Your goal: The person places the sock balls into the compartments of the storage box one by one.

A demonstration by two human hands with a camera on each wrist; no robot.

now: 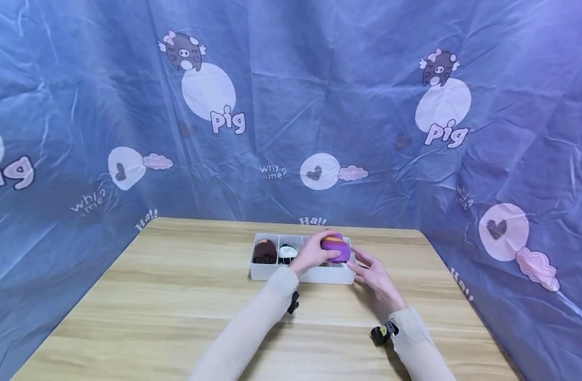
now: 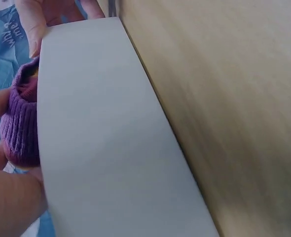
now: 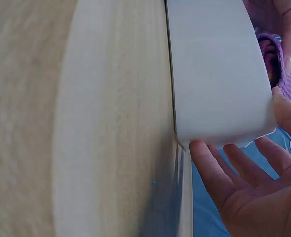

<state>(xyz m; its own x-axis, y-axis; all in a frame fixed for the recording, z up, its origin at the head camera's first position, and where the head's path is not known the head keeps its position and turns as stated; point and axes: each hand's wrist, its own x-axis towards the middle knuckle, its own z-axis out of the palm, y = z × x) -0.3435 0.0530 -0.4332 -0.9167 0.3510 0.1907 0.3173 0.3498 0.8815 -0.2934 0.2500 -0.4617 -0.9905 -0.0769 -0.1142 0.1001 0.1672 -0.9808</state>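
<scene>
A rolled purple sock (image 1: 337,250) with an orange stripe is in my left hand (image 1: 315,253), at the mouth of the right-end compartment of a white divided box (image 1: 300,273). Its ribbed cuff (image 2: 22,121) shows above the box's rim in the left wrist view. My right hand (image 1: 378,275) grips the box's right end, fingers against the end wall and thumb at the front rim, as the right wrist view shows. A brown rolled sock (image 1: 265,251) fills the left-end compartment, and a black-and-white one (image 1: 287,254) sits beside it. My left hand hides most of the compartment between.
The box stands on a wooden table (image 1: 176,296), towards its far edge. A blue cloth (image 1: 281,106) printed with pigs hangs behind the table and along both sides. A small black device is strapped at each wrist.
</scene>
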